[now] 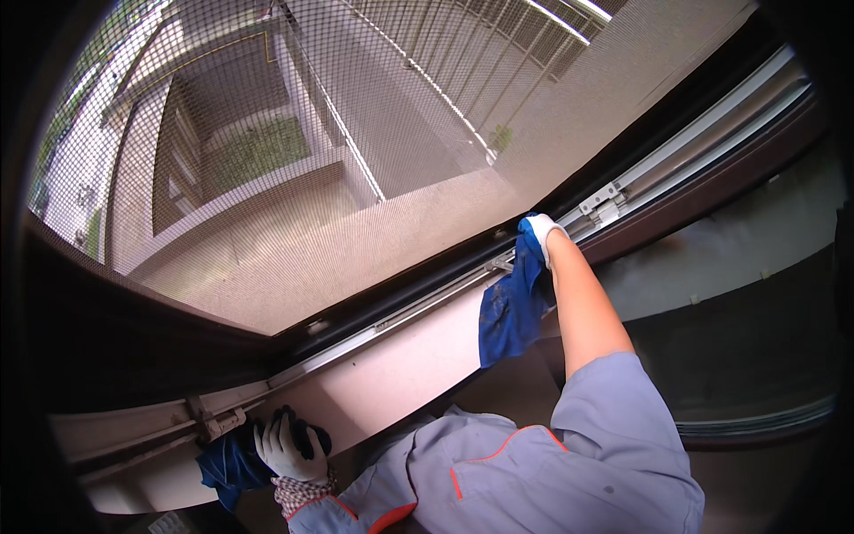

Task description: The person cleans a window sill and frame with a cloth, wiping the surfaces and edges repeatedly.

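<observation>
My right hand (540, 233), in a white and blue work glove, grips a blue cloth (510, 314) at the lower window frame. The cloth hangs down over the pale sill (400, 354) and bears dark stains. At the lower left, my left hand (293, 444) wears a white glove with dark fingertips and a checked cuff. It rests on the sill beside a second, darker blue cloth (230, 464). The palm is hidden, so whether the fingers grip that cloth cannot be told. A metal window track (400, 317) runs between my hands.
Beyond the track is a mesh insect screen (320, 220), with a building and a railing outside below. A metal hinge bracket (600, 198) sits on the frame right of my right hand. Another metal fitting (223, 422) is near my left hand. A dark red sash edge (707, 200) runs at right.
</observation>
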{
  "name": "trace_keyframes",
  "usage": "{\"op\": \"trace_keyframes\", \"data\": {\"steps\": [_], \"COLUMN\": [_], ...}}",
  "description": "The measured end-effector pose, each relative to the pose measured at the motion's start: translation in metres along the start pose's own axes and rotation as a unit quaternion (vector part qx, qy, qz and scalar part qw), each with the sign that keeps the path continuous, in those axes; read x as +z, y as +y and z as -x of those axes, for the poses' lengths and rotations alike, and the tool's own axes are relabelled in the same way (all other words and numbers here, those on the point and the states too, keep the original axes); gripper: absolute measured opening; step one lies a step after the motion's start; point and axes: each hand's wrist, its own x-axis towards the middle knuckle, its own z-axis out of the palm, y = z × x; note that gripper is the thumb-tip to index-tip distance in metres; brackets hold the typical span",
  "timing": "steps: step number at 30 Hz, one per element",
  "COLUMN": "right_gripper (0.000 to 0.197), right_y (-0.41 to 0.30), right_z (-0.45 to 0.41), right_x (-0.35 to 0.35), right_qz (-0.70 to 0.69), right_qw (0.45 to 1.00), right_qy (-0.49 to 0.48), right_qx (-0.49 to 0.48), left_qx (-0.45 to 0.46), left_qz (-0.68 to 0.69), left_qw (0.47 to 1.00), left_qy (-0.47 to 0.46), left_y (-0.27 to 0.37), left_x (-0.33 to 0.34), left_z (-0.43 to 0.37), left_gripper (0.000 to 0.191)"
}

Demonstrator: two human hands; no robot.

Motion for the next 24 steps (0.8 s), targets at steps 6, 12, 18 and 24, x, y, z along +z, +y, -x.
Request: {"op": "trace_keyframes", "data": {"steps": [6,12,18,24], "right_gripper": [0.036,0.038,0.043,0.058], "right_y": [-0.019,-0.003,-0.013,-0.002], "right_z": [0.117,0.173,0.203,0.253], "right_x": [0.059,0.079,0.105,0.079], "right_qz": [-0.667,-0.803,-0.761,-0.745], "right_qw": [0.692,0.469,0.558,0.545], "right_qy": [-0.07,-0.223,-0.177,-0.115], "right_qx": [-0.267,-0.292,-0.279,-0.366], "left_qx": [0.004,0.018,0.029,0.04], "left_qz": [-0.003,-0.001,-0.008,-0.009], "left_qw": [1.0,1.0,0.999,0.999], "left_qy": [0.004,0.0,0.01,0.024], "left_y": [-0.001,-0.003,-0.006,-0.01], "left_x": [-0.004,-0.006,0.001,0.001], "left_z": [0.001,0.002,0.005,0.006], "left_gripper": [0.039,0.04,0.041,0.041]}}
